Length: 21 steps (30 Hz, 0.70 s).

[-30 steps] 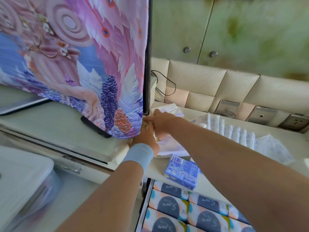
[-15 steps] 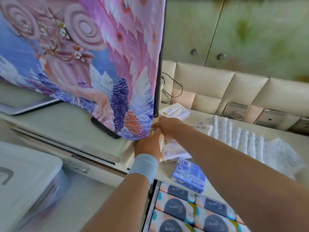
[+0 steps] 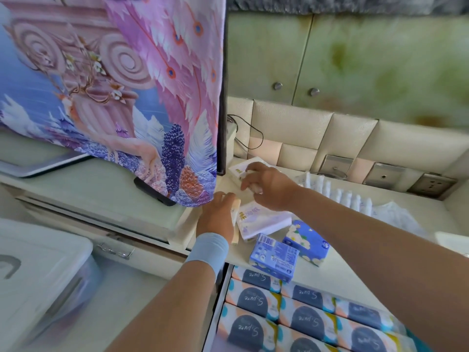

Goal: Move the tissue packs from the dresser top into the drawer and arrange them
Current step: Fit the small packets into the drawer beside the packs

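On the cream dresser top (image 3: 337,260) lie a white and lilac tissue pack (image 3: 264,221), another white pack (image 3: 239,170) further back, and two blue packs (image 3: 274,257) (image 3: 305,243) near the front edge. My left hand (image 3: 218,214), with a light blue wristband, grips a thin cream pack (image 3: 236,212) standing on edge beside the lilac pack. My right hand (image 3: 269,185) closes its fingers on the far white pack. Below, the open drawer (image 3: 218,295) holds rows of packs (image 3: 302,318) with dark round labels.
A TV under a pink and blue printed cover (image 3: 142,102) stands just left of my hands. A row of small white sachets (image 3: 340,191) lies at the back right, below wall sockets (image 3: 383,174). A white lidded bin (image 3: 38,275) sits at lower left.
My right hand has moved back from the lilac pack to the far white pack. My left hand stays by the TV cover's corner. A second blue pack has come into view.
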### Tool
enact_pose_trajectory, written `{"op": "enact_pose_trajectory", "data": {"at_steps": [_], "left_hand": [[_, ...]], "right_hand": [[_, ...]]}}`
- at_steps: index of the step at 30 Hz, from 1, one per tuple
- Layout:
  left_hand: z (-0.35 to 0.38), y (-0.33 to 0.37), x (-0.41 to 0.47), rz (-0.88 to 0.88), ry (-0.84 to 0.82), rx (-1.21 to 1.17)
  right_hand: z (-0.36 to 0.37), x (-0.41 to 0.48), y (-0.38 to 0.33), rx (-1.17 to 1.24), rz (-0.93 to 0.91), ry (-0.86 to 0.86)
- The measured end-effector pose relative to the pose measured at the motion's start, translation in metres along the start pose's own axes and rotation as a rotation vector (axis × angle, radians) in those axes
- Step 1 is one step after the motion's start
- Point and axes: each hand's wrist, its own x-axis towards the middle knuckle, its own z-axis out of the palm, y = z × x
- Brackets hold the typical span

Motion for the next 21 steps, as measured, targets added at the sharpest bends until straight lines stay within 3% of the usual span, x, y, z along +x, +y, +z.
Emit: {"op": "enact_pose_trajectory", "data": {"at_steps": [6, 11, 14, 18, 21], "left_hand": [[-0.027, 0.038, -0.03, 0.227, 0.034, 0.096], [-0.034, 0.076, -0.061, 0.38, -0.036, -0.02], [-0.025, 0.099, -0.088, 0.464, -0.176, -0.002], [0.006, 0.121, -0.124, 0.569, -0.504, 0.177], [0.03, 0.132, -0.147, 0.587, -0.613, 0.316]], "right_hand": [[-0.01, -0.084, 0.004, 0.016, 0.081, 0.016], [-0.018, -0.16, 0.003, 0.07, 0.162, 0.027], [-0.019, -0.221, 0.007, 0.087, 0.244, -0.015], [-0.008, -0.291, 0.013, 0.072, 0.31, -0.265], [0.01, -0.318, 0.013, 0.002, 0.326, -0.323]]}}
